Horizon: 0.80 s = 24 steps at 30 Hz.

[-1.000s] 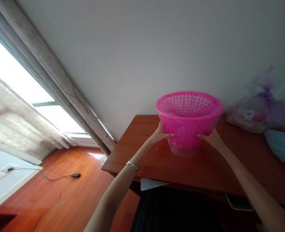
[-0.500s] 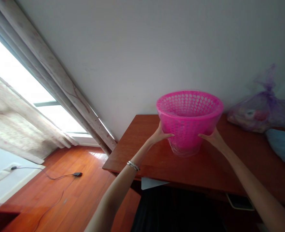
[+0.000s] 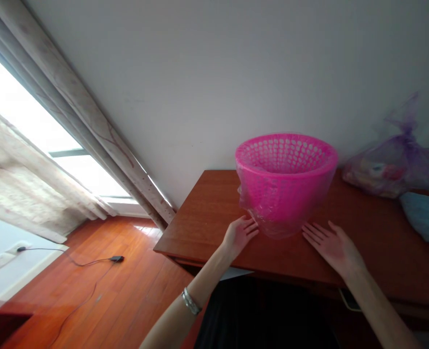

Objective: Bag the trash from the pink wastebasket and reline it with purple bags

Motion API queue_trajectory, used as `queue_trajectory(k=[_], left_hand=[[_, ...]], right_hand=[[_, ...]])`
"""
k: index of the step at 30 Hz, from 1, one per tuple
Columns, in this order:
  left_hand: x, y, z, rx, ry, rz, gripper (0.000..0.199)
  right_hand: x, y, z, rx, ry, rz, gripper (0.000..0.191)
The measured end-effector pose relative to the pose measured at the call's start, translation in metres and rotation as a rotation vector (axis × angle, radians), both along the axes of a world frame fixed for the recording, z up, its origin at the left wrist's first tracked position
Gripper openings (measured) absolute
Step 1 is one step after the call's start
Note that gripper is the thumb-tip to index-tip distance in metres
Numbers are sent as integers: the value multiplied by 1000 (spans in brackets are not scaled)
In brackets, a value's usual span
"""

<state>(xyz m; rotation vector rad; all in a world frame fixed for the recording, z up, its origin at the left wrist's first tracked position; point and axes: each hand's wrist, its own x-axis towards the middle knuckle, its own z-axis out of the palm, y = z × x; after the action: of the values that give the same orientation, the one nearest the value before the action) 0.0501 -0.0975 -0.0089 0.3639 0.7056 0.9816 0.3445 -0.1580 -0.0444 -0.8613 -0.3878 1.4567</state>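
A bright pink plastic basket (image 3: 283, 194) with a grid of holes stands upright on the reddish-brown desk (image 3: 200, 208), close to the wall. Clear plastic film is wrapped around it and hangs loose near its base. My left hand (image 3: 238, 236) is open, palm turned up, with its fingertips by the lower left of the film. On the other side, my right hand (image 3: 334, 247) lies open with fingers stretched toward the base. Neither hand holds anything; whether the fingertips touch the film I cannot tell.
At the right stands a knotted purple plastic bag (image 3: 392, 167) with things inside. A light blue item (image 3: 425, 215) lies in front of it. Below the desk edge a white sheet (image 3: 236, 273) pokes out. A black adapter (image 3: 117, 259) with cable rests on the wooden floor, near the curtains (image 3: 91, 121).
Both hands have let go of the basket's sides and moved down toward me, opening with palms up. The basket stays in place on the desk, its film hanging looser.
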Motion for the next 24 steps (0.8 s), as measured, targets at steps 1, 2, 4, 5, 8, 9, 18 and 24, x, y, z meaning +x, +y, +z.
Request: queue_trajectory(k=[1,2,4,5,8,9,18,24], left_hand=[[8,-5,-1,-32,-57,-8,23],[16,-9,-3,-65,-93,-11,19],[30,-17,-4,-115,-146,-18,19],[34,-21,-4,-125,-181,-24,21],[41,-35,3,-126,-312,-18,26],[41,-40,7,-123,-346,-10,27],[37,-64,56,111,-430,-134,44],[26,-58,91,565,-223,-140,68]], right_hand=[[-12,0,7,-52,63,39,25],[-24,0,14,-101,128,76,25],[-45,-1,26,-120,214,150,24],[-53,-4,31,-98,227,177,24],[-69,-14,41,-45,240,179,23],[-73,-18,43,-39,248,154,22],[-93,-35,82,-28,245,-31,19],[-98,-36,129,118,262,-10,28]])
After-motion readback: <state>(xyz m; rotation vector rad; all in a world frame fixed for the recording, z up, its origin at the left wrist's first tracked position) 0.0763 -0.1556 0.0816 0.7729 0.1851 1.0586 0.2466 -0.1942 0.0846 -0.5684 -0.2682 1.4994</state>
